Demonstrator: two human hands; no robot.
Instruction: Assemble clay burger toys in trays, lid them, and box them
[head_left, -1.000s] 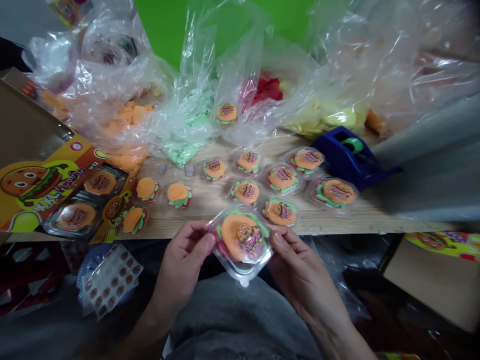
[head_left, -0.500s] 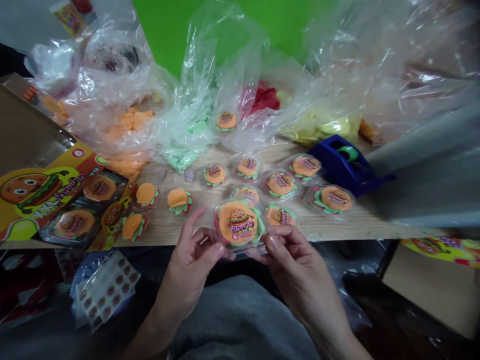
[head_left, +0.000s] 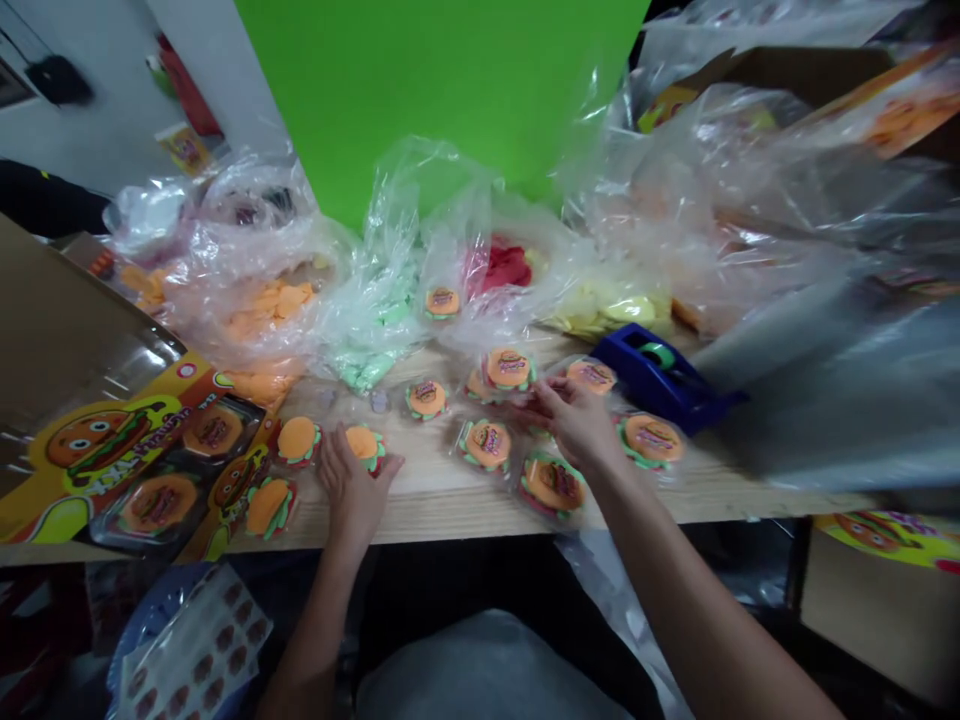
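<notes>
Head view: both hands are down on the wooden counter [head_left: 450, 497], which runs across the middle of the frame.

The left hand [head_left: 351, 487] lies at centre left, palm down. Its fingers curl loosely about a bare burger sweet [head_left: 365, 443] and touch it. Whether it grips the sweet cannot be told. Two more bare sweets lie just left of it, one [head_left: 298, 439] above the other [head_left: 268, 505].

The right hand [head_left: 576, 425] lies at centre right among the wrapped packs, with its fingers stretched out towards the left and nothing seen gripped in them. One pack [head_left: 553, 483] lies just below the wrist, another [head_left: 486, 443] just left of the hand and a third [head_left: 651, 438] just right of it. A fourth pack [head_left: 592, 375] sits close above the knuckles. A fifth [head_left: 508, 368] is near the fingertips, and a sixth [head_left: 427, 398] is further left.

A blue tape dispenser [head_left: 664, 377] stands right of the packs. At the left edge lies an orange box [head_left: 97, 450] printed with a burger, and on it a clear tray [head_left: 176, 480] holding packs.

Along the back of the counter are clear bags: orange pieces [head_left: 266, 300], green pieces [head_left: 379, 315], red pieces [head_left: 499, 267] and yellow pieces [head_left: 611, 305]. One pack [head_left: 442, 301] rests against the bags. A green board [head_left: 435, 80] stands behind them. A sticker sheet [head_left: 199, 650] shows at lower left, below the counter edge.
</notes>
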